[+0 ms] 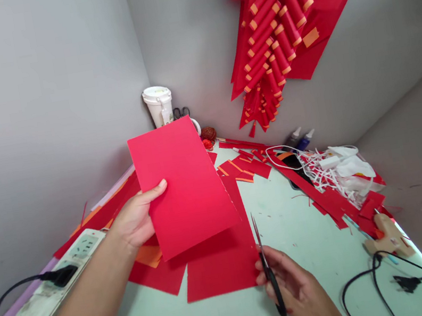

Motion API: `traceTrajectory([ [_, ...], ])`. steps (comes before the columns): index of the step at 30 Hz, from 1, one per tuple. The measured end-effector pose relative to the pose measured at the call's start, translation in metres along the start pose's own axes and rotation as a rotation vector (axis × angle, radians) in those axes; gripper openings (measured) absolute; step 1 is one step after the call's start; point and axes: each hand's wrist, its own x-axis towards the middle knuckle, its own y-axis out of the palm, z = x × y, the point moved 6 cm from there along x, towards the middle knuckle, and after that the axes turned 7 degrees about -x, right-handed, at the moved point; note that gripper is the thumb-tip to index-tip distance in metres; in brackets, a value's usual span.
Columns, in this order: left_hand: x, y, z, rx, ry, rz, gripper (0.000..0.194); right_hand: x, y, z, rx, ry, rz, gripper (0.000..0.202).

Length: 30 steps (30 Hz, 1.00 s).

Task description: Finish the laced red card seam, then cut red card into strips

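Observation:
A sheet of red paper [183,184] is held up over the table, tilted, with my left hand [136,219] gripping its left edge, thumb on top and fingers behind. Its right edge looks slightly ragged. My right hand [289,285] is closed around the black handle of a pair of scissors [267,267]. The blades point away from me and look shut. Under the held sheet, another red sheet [222,274] lies flat, its right edge close to my right fingers. More red pieces [159,281] and an orange piece [148,256] lie partly hidden below my left hand.
At left stands a white power strip [84,246] with a black plug. A lidded white cup [157,99] is in the corner. Right, a glue gun [390,238], its cord, a phone [299,178] and white shreds [322,171] line the edge. Red paper firecrackers [275,34] hang on the wall.

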Motion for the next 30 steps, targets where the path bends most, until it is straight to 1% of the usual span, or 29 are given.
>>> traceTrajectory([
  [3,0.000,0.002,0.001,0.001,-0.005,0.013,0.031,-0.001,-0.003,0.012,-0.216,-0.144,-0.079,0.045],
  [5,0.000,0.003,0.001,0.004,-0.007,0.028,0.032,-0.003,-0.003,0.023,-0.340,-0.223,-0.120,0.047],
  [8,0.001,0.002,0.001,-0.003,-0.006,0.042,0.033,-0.005,-0.002,0.032,-0.433,-0.247,-0.144,0.048],
  [11,0.002,0.001,0.002,-0.006,-0.001,0.049,0.035,-0.006,-0.002,0.033,-0.444,-0.236,-0.153,0.048],
  [16,0.002,0.001,0.004,0.004,-0.008,0.053,0.037,-0.006,-0.002,0.027,-0.392,-0.228,-0.174,0.046],
  [19,0.002,0.002,0.004,0.007,-0.008,0.036,0.034,-0.003,-0.002,0.020,-0.360,-0.200,-0.126,0.046],
  [22,0.001,0.003,0.002,-0.002,0.008,0.039,0.033,0.001,-0.004,0.016,-0.189,-0.140,-0.086,0.047],
  [26,0.000,0.002,0.000,-0.027,0.001,0.048,0.036,0.004,0.000,0.016,0.119,0.022,0.033,0.059],
  [28,-0.001,0.000,0.000,-0.034,-0.004,0.035,0.037,0.003,0.001,0.017,0.166,0.073,0.037,0.058],
  [30,-0.001,-0.001,-0.001,-0.057,0.000,0.041,0.038,0.001,-0.002,0.015,0.149,0.084,-0.004,0.055],
])
